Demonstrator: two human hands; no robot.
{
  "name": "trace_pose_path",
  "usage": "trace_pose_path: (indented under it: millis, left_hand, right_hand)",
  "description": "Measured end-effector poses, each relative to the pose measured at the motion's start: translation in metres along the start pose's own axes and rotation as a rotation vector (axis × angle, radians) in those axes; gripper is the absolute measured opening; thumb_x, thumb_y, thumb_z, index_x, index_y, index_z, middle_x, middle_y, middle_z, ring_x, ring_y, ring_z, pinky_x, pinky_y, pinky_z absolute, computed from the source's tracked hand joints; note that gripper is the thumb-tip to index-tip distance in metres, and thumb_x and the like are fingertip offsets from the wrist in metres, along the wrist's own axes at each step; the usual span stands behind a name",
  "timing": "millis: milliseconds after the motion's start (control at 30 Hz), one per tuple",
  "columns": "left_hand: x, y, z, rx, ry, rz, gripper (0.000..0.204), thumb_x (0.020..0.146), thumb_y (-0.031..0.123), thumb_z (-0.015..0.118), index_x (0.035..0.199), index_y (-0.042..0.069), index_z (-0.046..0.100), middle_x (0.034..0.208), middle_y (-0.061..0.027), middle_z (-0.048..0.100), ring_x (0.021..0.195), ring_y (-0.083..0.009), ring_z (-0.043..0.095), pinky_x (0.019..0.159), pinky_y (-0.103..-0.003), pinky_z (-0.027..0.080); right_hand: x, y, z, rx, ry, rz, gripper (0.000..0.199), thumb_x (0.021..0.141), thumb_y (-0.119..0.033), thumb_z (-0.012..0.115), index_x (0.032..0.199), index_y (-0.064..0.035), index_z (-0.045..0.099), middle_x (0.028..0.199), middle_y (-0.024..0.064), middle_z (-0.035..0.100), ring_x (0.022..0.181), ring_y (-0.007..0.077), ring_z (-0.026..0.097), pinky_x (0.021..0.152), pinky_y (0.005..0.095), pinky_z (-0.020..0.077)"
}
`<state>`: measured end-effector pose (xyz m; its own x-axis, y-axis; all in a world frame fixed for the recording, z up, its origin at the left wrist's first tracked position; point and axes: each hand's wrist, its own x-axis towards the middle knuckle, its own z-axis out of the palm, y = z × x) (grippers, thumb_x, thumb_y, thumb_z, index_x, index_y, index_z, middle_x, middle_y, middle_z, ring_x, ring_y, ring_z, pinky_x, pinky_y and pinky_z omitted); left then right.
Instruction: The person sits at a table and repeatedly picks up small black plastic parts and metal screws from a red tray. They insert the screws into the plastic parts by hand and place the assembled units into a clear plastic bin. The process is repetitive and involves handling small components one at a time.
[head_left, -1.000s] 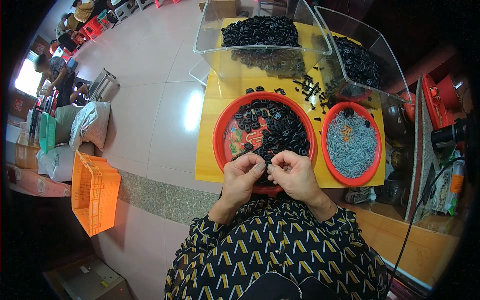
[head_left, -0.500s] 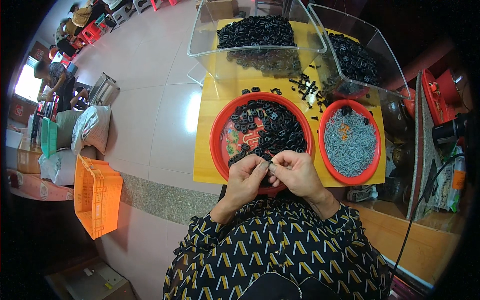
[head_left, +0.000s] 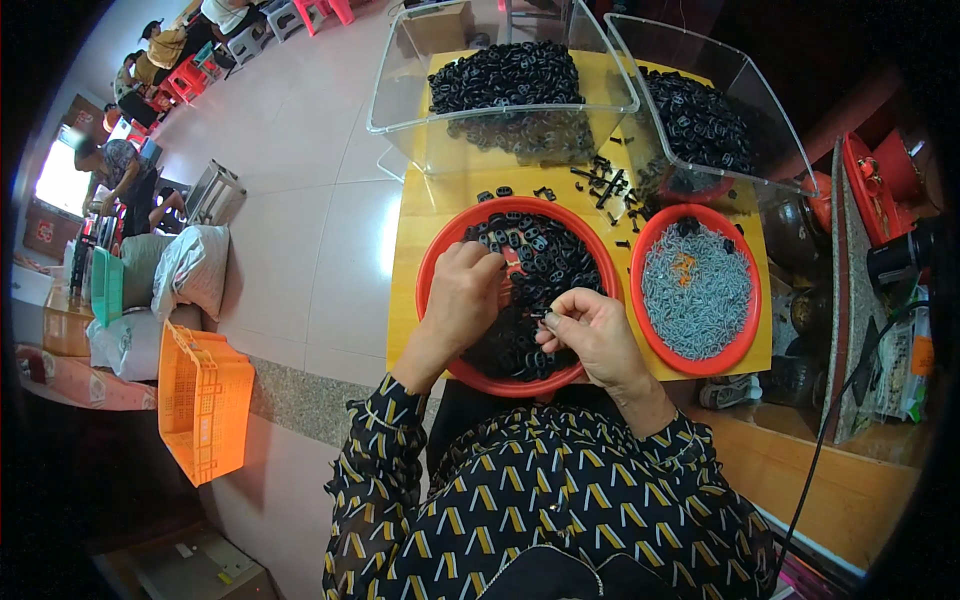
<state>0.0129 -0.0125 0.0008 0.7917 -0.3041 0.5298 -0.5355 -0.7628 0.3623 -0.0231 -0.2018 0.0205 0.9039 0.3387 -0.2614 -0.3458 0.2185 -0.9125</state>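
A round red tray (head_left: pixel 436 232) in front of me holds many small black plastic pieces (head_left: pixel 560 255), each with two holes. My left hand (head_left: pixel 460 295) is over the tray's left part, its fingers curled down among the pieces. The back of the hand hides its fingertips and whatever they hold. My right hand (head_left: pixel 598 335) is above the near right part of the tray, thumb and forefinger pinched on a small black plastic piece (head_left: pixel 540 313). To the right stands an oval red tray (head_left: pixel 648 335) full of grey screws (head_left: pixel 700 300), with a few orange bits among them.
Two clear plastic bins (head_left: pixel 500 115) (head_left: pixel 700 165) of black pieces stand at the back of the yellow table (head_left: pixel 408 300). Loose black parts (head_left: pixel 605 185) lie between bins and trays. An orange crate (head_left: pixel 210 405) and white sacks (head_left: pixel 195 270) stand left. A black cable (head_left: pixel 830 425) hangs right. People sit far left.
My left hand has left the right hand and moved left and away into the black pieces. The right hand stays nearly in place, still pinching a small piece.
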Motion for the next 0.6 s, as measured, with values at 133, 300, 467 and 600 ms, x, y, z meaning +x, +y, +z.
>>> trace_pose_path:
  millis: [133, 300, 467, 600]
  left_hand:
    - [0.008, -0.003, 0.011, 0.156, -0.234, -0.027, 0.017, 0.062, 0.01, 0.064, 0.077, 0.003, 0.059, 0.073, -0.0117, 0.057, 0.07, -0.0274, 0.055, 0.062, -0.037, 0.043]
    - [0.011, -0.001, 0.013, 0.225, -0.282, -0.01, 0.015, 0.064, 0.01, 0.063, 0.076, 0.003, 0.059, 0.069, -0.0126, 0.056, 0.066, -0.0274, 0.056, 0.061, -0.037, 0.044]
    - [0.01, -0.002, 0.0, -0.032, -0.246, -0.161, 0.018, 0.069, 0.004, 0.059, 0.087, 0.001, 0.06, 0.072, -0.0126, 0.057, 0.067, -0.0265, 0.057, 0.065, -0.034, 0.046]
    - [-0.01, 0.014, -0.012, -0.979, -0.125, -0.636, 0.024, 0.076, -0.003, 0.057, 0.099, -0.001, 0.058, 0.083, -0.0072, 0.06, 0.074, -0.0163, 0.058, 0.068, -0.026, 0.047]
  right_hand:
    - [0.0, -0.001, -0.003, -0.002, 0.003, 0.025, 0.003, 0.081, -0.001, 0.055, 0.08, 0.0011, 0.054, 0.07, 0.0046, 0.057, 0.061, 0.0092, 0.058, 0.053, 0.0196, 0.0485]
    - [0.001, 0.001, -0.006, 0.013, 0.017, 0.049, 0.003, 0.08, 0.0, 0.055, 0.081, 0.0011, 0.054, 0.07, 0.0039, 0.056, 0.06, 0.0087, 0.057, 0.051, 0.0186, 0.0479]
    - [0.003, 0.002, -0.007, 0.046, 0.037, 0.023, 0.008, 0.08, 0.001, 0.054, 0.087, 0.0015, 0.053, 0.074, 0.0041, 0.056, 0.06, 0.0087, 0.056, 0.05, 0.0186, 0.047]
    - [0.004, 0.003, -0.007, 0.106, -0.011, 0.031, 0.013, 0.081, -0.001, 0.055, 0.093, 0.0017, 0.053, 0.077, 0.0045, 0.057, 0.063, 0.0088, 0.056, 0.052, 0.0191, 0.0464]
